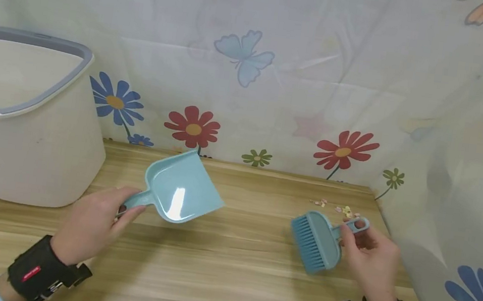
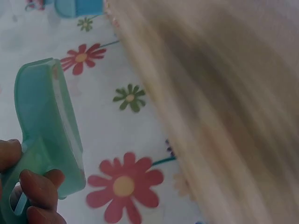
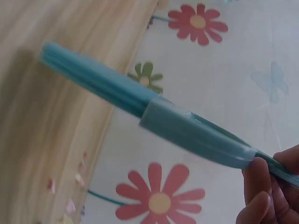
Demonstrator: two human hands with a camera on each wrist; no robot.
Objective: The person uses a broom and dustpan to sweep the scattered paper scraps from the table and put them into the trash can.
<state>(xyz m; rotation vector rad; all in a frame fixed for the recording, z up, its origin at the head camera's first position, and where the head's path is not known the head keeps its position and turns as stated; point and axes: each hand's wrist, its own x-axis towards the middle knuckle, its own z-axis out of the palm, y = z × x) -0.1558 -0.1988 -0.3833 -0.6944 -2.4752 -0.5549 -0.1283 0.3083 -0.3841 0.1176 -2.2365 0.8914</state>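
The bin (image 1: 38, 159) ran past the left edge of the frame, its inner floor out of your sight. Your right hand (image 1: 371, 261) and the brush (image 1: 318, 242) handle covered part of the pale scraps (image 1: 345, 211) at right of centre; too small to say what they were. In the left wrist view, a blue shape (image 2: 79, 8) was cut by the top edge, not identifiable, and the wood at right was smeared by blur. The right wrist view cut off the brush's handle end at the right edge.

Hands well apart. Your left hand (image 1: 91, 225) was clamped on the handle of the dustpan (image 1: 186, 184), left of centre; your right pinched the brush handle, right of centre. Dustpan: light blue, glossy, a white glare streak on its pan, straight lip towards the right, held above the surface (image 1: 216, 274). Brush: matching blue, looped handle, bristles facing left, tilted.

Surface: pale wood grain, shadows below both tools. Behind and at right you had a white sheet (image 1: 309, 22) printed with flowers and butterflies. The bin was off-white with a grey rim. A black strap (image 1: 36, 266) circled your left wrist.
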